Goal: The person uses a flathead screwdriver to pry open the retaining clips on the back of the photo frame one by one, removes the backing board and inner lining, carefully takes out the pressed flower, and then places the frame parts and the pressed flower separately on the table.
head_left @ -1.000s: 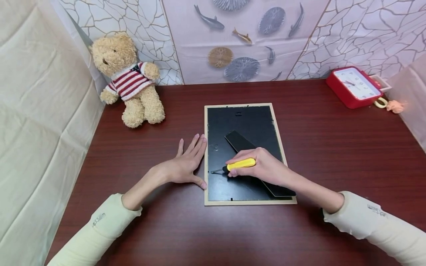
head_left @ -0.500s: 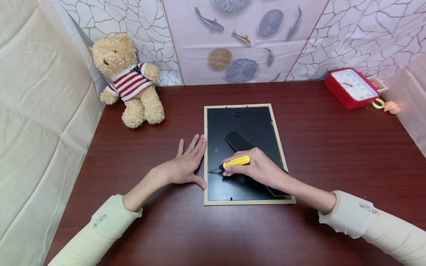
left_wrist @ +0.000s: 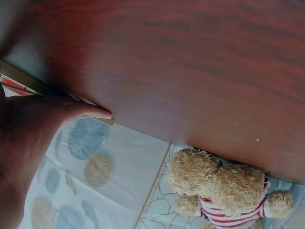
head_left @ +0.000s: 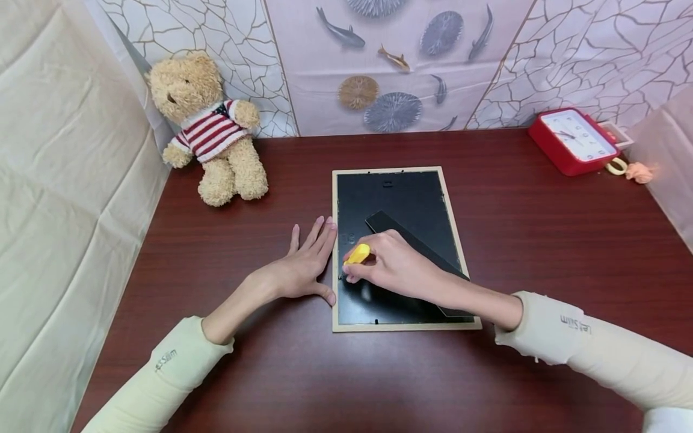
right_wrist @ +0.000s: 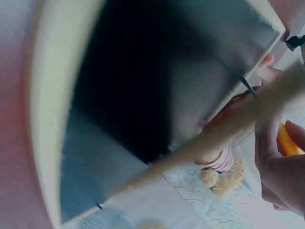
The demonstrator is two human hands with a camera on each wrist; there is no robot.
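Observation:
A picture frame with a light wooden rim lies face down on the table, its black backing board up. A black stand leg slants across the back. My right hand pinches a screwdriver by its yellow handle, over the board's left edge. Its tip is mostly hidden by the fingers; a small metal tab seems to lie there. My left hand is spread on the table, fingertips and thumb against the frame's left rim. In the right wrist view the yellow handle shows between the fingers.
A teddy bear in a striped sweater leans at the back left. At the back right stands a red alarm clock, beside a cream ring and a small orange object. A patterned cloth hangs behind the table.
My right hand has moved left, and the screwdriver has gone from lying low to a steeper tilt at the frame's left edge. The left hand stays in place.

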